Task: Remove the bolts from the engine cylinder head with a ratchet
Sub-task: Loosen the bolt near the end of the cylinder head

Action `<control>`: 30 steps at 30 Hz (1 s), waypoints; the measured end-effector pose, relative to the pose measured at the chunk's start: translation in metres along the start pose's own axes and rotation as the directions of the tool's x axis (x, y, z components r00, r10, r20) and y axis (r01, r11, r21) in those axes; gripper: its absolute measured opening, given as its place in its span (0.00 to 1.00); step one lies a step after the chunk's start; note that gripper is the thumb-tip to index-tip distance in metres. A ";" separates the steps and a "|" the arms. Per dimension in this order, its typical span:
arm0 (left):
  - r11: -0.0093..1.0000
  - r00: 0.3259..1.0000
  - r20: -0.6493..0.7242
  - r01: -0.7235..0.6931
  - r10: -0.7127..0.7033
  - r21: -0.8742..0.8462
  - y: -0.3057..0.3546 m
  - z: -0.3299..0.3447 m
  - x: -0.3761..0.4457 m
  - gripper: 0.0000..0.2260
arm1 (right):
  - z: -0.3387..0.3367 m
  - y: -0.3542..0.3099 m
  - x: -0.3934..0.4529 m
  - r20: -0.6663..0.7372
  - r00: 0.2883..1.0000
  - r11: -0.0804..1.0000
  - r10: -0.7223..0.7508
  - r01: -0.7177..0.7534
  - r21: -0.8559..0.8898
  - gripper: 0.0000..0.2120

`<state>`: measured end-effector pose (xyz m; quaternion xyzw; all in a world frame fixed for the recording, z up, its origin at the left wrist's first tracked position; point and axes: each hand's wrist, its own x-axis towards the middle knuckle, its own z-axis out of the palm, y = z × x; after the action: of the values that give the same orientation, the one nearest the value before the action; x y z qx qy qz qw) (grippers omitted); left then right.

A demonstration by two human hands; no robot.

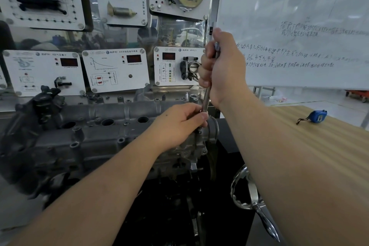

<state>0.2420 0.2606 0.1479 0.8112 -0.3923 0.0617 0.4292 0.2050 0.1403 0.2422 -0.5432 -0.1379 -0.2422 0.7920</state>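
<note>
A grey, grimy engine cylinder head [95, 138] lies across the middle of the head view on a dark stand. A steel ratchet [206, 97] stands nearly upright over the head's right end. My right hand [223, 68] grips its handle high up, fingers wrapped around it. My left hand [179, 122] pinches the lower end of the tool where it meets the head, thumb and fingers curled around it. The bolt under the tool is hidden by my left hand. Several empty bolt holes and plug wells show along the head's top.
Display panels [115, 70] with sensors stand behind the engine. A whiteboard [299, 26] fills the upper right. A wooden table [319, 156] at the right carries a blue tape measure [317, 116]. A chrome handwheel [245, 191] sticks out below my right forearm.
</note>
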 end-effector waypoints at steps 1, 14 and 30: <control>1.000 1.000 -0.003 -0.003 0.003 -0.005 -0.001 0.000 0.000 0.12 | 0.000 0.000 0.000 -0.009 1.000 1.000 0.003 -0.003 0.004 0.21; 1.000 0.999 0.047 0.019 -0.019 0.011 0.000 -0.002 0.000 0.06 | -0.004 -0.001 0.000 -0.032 0.999 0.999 -0.006 0.008 0.037 0.20; 0.996 0.998 -0.064 0.029 -0.024 0.085 0.000 0.003 0.004 0.08 | 0.012 -0.016 0.002 -0.022 0.997 0.970 0.070 -0.073 -0.233 0.11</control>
<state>0.2442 0.2557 0.1476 0.8317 -0.3647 0.0986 0.4069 0.1988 0.1462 0.2600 -0.6358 -0.0834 -0.2315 0.7316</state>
